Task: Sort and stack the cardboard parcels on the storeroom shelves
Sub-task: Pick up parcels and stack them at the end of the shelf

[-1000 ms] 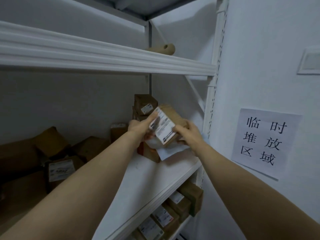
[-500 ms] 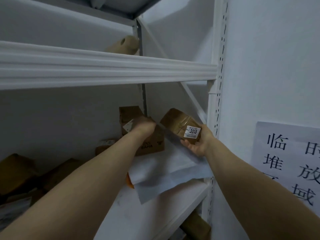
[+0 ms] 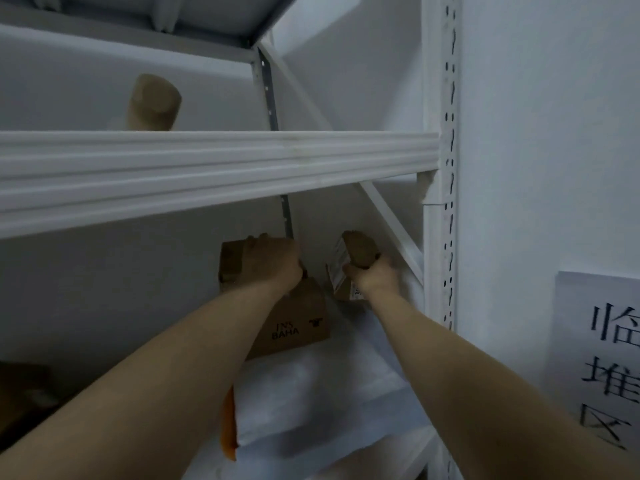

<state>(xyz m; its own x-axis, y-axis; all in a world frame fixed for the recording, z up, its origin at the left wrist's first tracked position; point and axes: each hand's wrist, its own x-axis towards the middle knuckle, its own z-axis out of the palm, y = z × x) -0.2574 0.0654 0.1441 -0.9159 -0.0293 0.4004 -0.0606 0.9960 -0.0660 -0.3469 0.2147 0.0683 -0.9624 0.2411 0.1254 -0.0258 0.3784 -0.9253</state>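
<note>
My right hand (image 3: 375, 277) grips a small brown taped parcel (image 3: 358, 252) with a white label, held upright deep in the right back corner of the middle shelf. My left hand (image 3: 273, 259) is closed over the top of a small cardboard box (image 3: 231, 263). That box sits on a larger brown box (image 3: 294, 323) printed "INS BAHA". Below these lies a white plastic mailer bag (image 3: 311, 400) on the shelf board, with an orange packet (image 3: 228, 431) at its left edge.
The white beam of the upper shelf (image 3: 214, 171) crosses just above my hands. A brown paper roll (image 3: 154, 102) stands on that upper shelf. A white upright post (image 3: 440, 202) and diagonal brace (image 3: 391, 220) bound the right side. A paper sign (image 3: 602, 358) hangs on the wall.
My view has tilted up and moved closer. My right hand has carried the small parcel deeper toward the back right corner and turned it upright. My left hand stays on the stacked box.
</note>
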